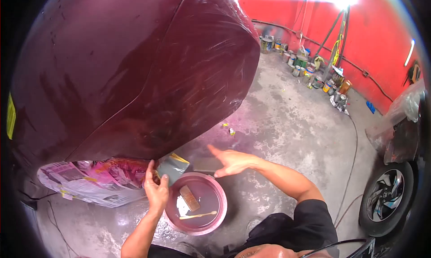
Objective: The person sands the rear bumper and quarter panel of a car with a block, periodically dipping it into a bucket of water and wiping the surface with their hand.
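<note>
My left hand (156, 190) is at the lower edge of the dark red car panel (148, 78), beside the paper-covered wheel (103, 186). Its fingers are apart, and a grey sheet (173, 169) with a yellow edge lies against its fingertips; whether they grip it is unclear. Over the floor to the right, my right hand (234, 162) has its index finger stretched out and thumb apart, with nothing in it. Below and between the hands stands a round pink basin (222, 213) of dark water, holding a brown block (190, 198) and a thin yellowish stick (197, 215).
Several paint cans (309, 72) line the red wall (372, 42) under a bright lamp on a stand (345, 24). A car wheel (387, 198) is at the right. A cable (356, 154) crosses the floor. Small scraps (231, 131) lie near the panel.
</note>
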`<state>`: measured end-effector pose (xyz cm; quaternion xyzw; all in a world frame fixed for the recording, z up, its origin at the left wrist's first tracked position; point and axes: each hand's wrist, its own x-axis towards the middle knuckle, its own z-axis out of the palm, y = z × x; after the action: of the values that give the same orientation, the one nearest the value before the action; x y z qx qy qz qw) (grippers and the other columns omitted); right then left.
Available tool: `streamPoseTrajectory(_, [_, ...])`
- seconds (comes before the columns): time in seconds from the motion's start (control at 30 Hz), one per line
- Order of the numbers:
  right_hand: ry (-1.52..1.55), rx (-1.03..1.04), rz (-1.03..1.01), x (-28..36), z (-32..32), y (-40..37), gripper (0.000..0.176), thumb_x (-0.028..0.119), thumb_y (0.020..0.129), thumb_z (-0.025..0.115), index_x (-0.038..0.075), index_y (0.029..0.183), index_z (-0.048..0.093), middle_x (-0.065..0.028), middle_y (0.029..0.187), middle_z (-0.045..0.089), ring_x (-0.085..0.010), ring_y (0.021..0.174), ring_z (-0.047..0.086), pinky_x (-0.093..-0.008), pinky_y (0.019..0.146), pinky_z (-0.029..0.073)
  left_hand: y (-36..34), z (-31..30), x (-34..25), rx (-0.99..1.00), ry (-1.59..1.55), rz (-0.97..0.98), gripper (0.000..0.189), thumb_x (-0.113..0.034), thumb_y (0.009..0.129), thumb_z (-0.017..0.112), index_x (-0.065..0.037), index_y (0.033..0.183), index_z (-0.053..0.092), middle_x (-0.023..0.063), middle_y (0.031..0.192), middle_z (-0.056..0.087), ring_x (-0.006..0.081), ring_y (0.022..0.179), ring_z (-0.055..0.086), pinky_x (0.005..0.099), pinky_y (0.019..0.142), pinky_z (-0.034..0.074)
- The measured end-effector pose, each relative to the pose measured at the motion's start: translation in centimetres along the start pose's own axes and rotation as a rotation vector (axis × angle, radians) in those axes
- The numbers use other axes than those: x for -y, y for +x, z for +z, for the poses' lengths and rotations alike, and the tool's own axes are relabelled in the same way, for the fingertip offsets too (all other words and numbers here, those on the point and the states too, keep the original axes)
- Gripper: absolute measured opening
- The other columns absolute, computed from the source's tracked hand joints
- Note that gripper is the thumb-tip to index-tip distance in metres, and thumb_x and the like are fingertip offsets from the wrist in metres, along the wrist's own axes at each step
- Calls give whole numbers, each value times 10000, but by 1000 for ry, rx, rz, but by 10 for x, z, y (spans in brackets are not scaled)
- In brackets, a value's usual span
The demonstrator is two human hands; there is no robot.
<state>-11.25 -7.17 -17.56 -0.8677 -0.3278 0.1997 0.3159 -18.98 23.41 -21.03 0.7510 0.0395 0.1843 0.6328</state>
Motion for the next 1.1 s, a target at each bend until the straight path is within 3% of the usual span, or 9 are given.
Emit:
streamPoseTrajectory(0.1, [-96, -421, 10, -3, -33, -36, 728, 370, 865, 723, -16, 1428, 471, -272, 1334, 596, -412, 1246, 576, -460, 1049, 462, 14, -14, 10, 12, 13, -109, 540, 58, 863, 611, 20, 1397, 540, 8, 966, 619, 93, 848, 554, 245, 794, 488])
streamPoseTrajectory(0.2, [105, -1101, 193, -11, -82, -43, 376, 195, 928, 690, -6, 1229, 587, -203, 1071, 698, -329, 896, 699, -418, 782, 535, 10, -17, 39, 136, 104, -146, 465, 38, 868, 621, 9, 1331, 601, 15, 986, 631, 93, 858, 565, 253, 785, 492])
streamPoseTrajectory(0.33, [-615, -1636, -329, 11, -174, -34, 368, 79, 928, 677, 35, 1286, 604, -162, 1084, 722, -255, 960, 711, -379, 812, 537, 5, -16, 27, 302, 663, 113, 424, 37, 820, 597, -14, 1237, 652, 169, 965, 641, 283, 843, 639, 353, 792, 524])
streamPoseTrajectory(0.47, [-1025, -1719, -596, 52, -249, -22, 452, -49, 763, 684, 76, 1197, 696, -112, 1123, 723, -315, 1055, 672, -401, 925, 528, 10, -33, 94, 476, 817, 122, 416, 12, 801, 574, -19, 1206, 664, 231, 975, 665, 393, 906, 658, 431, 847, 533])
streamPoseTrajectory(0.67, [-768, -1773, -546, -12, -205, 18, 530, -100, 634, 591, 76, 1113, 734, -123, 1134, 709, -340, 1077, 665, -430, 960, 528, 16, -32, 100, 577, 841, -5, 455, -75, 780, 586, -20, 1224, 669, 267, 1030, 690, 417, 945, 685, 453, 875, 538])
streamPoseTrajectory(0.8, [-627, -1738, -479, -102, -83, 53, 508, -89, 592, 596, 27, 1069, 727, -141, 1115, 698, -343, 1096, 655, -507, 991, 508, 19, -38, 111, 538, 559, -288, 394, -69, 803, 582, 2, 1176, 685, 64, 836, 671, 147, 759, 640, 294, 733, 518])
streamPoseTrajectory(0.9, [-480, -1447, -378, -157, 6, 73, 454, -23, 665, 662, 39, 1113, 695, -124, 1161, 659, -348, 1123, 617, -484, 987, 484, 22, -47, 144, 490, 541, -241, 373, -51, 805, 581, -1, 1159, 684, -11, 809, 599, 70, 731, 542, 244, 685, 473])
streamPoseTrajectory(0.93, [-454, -1297, -324, -166, 24, 76, 450, -23, 667, 668, 38, 1112, 697, -132, 1149, 659, -347, 1104, 622, -467, 974, 494, 20, -40, 134, 460, 464, -253, 346, -39, 800, 582, -9, 1127, 692, -13, 798, 602, 82, 713, 541, 248, 670, 470])
streamPoseTrajectory(1.1, [-19, -1481, 66, -183, 61, 66, 445, -29, 775, 648, 38, 1214, 650, -159, 1153, 645, -358, 1070, 619, -453, 928, 498, 19, -33, 121, 424, 592, -300, 333, -23, 794, 582, -8, 1109, 686, 4, 847, 637, 89, 736, 558, 255, 689, 479])
